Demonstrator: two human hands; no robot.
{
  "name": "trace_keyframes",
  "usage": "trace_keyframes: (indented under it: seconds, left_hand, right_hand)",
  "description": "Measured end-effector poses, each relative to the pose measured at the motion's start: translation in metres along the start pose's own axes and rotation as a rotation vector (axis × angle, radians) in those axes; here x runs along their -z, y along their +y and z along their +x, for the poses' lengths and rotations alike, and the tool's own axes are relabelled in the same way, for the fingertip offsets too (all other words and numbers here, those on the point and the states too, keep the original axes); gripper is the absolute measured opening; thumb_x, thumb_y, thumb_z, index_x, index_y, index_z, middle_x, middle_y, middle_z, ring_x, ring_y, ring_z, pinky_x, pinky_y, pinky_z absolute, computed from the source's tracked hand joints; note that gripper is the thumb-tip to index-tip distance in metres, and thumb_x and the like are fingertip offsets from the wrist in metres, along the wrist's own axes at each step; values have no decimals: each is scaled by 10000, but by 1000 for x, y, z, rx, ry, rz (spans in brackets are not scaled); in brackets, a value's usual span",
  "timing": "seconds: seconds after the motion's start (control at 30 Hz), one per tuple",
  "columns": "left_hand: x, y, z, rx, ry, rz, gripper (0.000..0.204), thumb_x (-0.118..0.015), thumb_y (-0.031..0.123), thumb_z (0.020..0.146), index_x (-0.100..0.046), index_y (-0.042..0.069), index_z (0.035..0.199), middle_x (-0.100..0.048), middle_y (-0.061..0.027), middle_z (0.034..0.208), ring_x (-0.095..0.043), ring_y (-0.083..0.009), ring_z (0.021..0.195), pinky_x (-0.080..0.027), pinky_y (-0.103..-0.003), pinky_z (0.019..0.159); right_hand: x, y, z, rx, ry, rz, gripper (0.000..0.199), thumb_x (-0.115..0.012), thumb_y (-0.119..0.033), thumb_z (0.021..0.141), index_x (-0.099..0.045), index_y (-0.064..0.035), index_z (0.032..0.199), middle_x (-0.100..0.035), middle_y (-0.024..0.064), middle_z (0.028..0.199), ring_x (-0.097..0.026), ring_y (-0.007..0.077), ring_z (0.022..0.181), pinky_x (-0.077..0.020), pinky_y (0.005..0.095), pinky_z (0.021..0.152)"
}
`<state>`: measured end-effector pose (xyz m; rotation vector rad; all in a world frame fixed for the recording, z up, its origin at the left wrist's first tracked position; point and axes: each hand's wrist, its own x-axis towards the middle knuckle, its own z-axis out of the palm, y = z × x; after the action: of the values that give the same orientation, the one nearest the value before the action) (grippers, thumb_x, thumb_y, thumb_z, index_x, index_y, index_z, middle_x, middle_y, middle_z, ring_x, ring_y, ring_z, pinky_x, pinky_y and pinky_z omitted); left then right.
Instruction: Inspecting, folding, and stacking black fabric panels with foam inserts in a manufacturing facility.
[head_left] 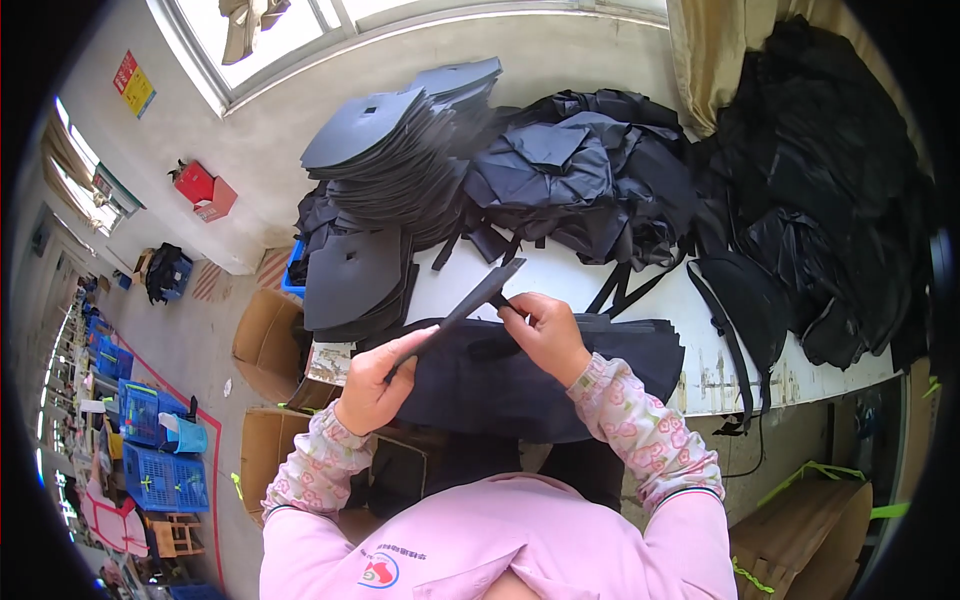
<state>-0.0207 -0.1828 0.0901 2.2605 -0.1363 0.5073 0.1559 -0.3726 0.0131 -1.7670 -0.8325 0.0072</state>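
Note:
My left hand [372,388] is closed on the lower left end of a dark grey foam panel [462,308], which is tilted up and seen nearly edge-on. At the panel's upper part, my right hand [550,335] pinches a short black strap [501,299] against or through it; which of the two I cannot tell. Beneath both hands, a pile of black fabric pieces [540,395] lies over the table's near edge. Similar grey panels, each with a small square hole, form a tall stack [365,130] and a lower stack [352,275] to the left.
Heaped black fabric [590,165] covers the back of the white table [450,290]. A bigger black pile [815,170] and a black bag piece [740,305] with straps are on the right. Cardboard boxes [270,340] stand left of the table, and another box [805,530] is below right.

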Motion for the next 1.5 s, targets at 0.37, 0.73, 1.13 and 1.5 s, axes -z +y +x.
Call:
trace_keyframes:
  seconds: [0.37,0.73,1.13,1.5]
  left_hand:
    - [3,-6,15,-250,-524,-95,487,-664,30,848,-582,8,1328,-556,-201,1376,-559,-336,1260,-439,-377,1050]
    - [-62,-23,38,-146,40,-13,242,-740,6,774,-650,39,996,-628,-101,972,-638,-247,849,-526,-345,735]
    - [-49,-12,54,-224,78,-31,177,-650,-76,773,-560,35,877,-644,-102,896,-629,-211,761,-505,-312,691]
    - [53,-86,-16,454,637,-801,72,-568,69,907,-512,114,901,-630,-33,784,-644,-150,637,-528,-274,610]
  right_hand:
    - [9,22,-11,109,15,135,151,-673,-95,821,-718,-31,951,-662,150,832,-650,308,710,-511,359,636]
    - [29,-8,-11,-142,-699,683,319,-519,-257,1027,-589,-46,1257,-593,71,1205,-590,205,1103,-499,322,920]
    - [79,-20,10,-403,-770,348,274,-618,-145,940,-620,-11,1179,-675,66,984,-636,145,941,-529,299,843]
    - [99,89,-18,-215,-546,-120,484,-567,7,882,-576,-140,1343,-708,118,1021,-686,257,937,-515,360,854]
